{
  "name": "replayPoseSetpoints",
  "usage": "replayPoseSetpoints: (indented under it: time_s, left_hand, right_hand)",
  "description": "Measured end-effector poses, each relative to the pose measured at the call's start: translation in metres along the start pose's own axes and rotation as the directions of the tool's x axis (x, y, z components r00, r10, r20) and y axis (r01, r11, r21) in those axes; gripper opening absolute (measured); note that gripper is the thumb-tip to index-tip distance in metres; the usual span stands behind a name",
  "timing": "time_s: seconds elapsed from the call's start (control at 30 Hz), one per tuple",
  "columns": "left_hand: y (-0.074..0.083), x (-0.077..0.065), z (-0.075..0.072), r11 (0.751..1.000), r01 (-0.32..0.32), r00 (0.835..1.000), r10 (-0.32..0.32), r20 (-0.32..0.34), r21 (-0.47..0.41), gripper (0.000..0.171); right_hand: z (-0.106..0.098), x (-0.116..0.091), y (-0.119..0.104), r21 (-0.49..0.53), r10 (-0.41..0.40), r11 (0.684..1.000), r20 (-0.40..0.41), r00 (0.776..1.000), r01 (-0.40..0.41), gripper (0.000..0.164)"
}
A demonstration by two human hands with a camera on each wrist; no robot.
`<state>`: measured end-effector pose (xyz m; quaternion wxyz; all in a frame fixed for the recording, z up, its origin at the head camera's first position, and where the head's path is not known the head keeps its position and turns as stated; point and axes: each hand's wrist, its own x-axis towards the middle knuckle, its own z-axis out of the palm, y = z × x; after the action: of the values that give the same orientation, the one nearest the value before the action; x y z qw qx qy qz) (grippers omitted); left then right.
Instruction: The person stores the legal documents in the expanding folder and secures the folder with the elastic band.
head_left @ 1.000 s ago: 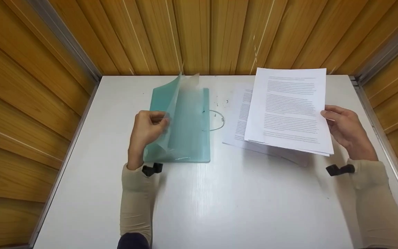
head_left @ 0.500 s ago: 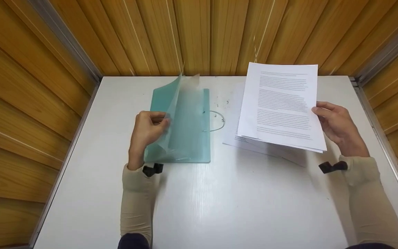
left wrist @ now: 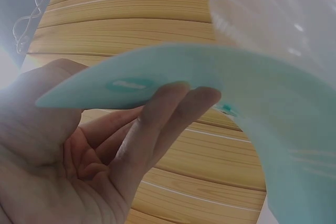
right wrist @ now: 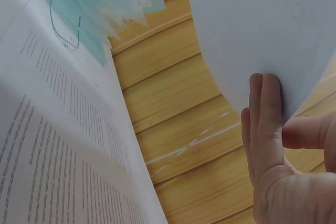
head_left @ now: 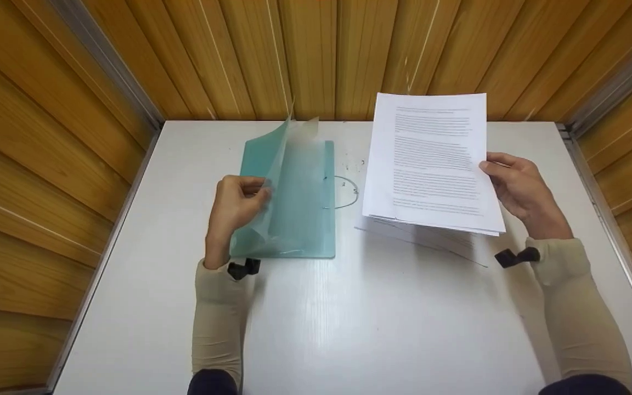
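A teal translucent plastic folder lies on the left half of the white table. My left hand pinches its lifted front cover, which bends upward in the left wrist view, and a clear inner sheet shows behind. On the right, my right hand holds a few printed sheets by their right edge, thumb in front and fingers behind, raised above the table. Beneath them another printed paper lies on the table, mostly covered in the head view; its text shows in the right wrist view.
An elastic loop sticks out from the folder's right edge. Wood-panelled walls close off the back and both sides of the white table. Small dark marks dot the tabletop between folder and papers.
My right hand has carried the printed sheets leftward and a little toward the back, closer to the folder. The left hand keeps its pinch on the raised cover, almost unmoved.
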<state>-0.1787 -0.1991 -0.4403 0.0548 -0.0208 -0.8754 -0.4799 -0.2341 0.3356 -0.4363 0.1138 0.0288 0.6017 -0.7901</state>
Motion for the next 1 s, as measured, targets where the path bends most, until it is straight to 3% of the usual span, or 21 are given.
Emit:
replayPoseSetpoints:
  time_s: [0.5,0.77,1.0]
  left_hand:
    - [0.007,0.002,0.003,1.000,0.017,1.000,-0.017,0.024,-0.016,0.029]
    - [0.006,0.003,0.005,1.000,-0.007,1.000,0.007,0.024,-0.002,0.029]
    - [0.005,0.002,0.005,1.000,-0.017,1.000,0.017,0.006,0.012,0.028]
  right_hand:
    - [0.025,0.008,0.000,-0.069,0.015,0.997,-0.021,1.000,-0.016,0.028]
    - [0.042,0.016,0.001,-0.081,-0.012,0.997,0.015,1.000,0.013,0.027]
    - [0.056,0.025,0.003,-0.063,0.014,0.998,0.055,0.998,-0.010,0.027]
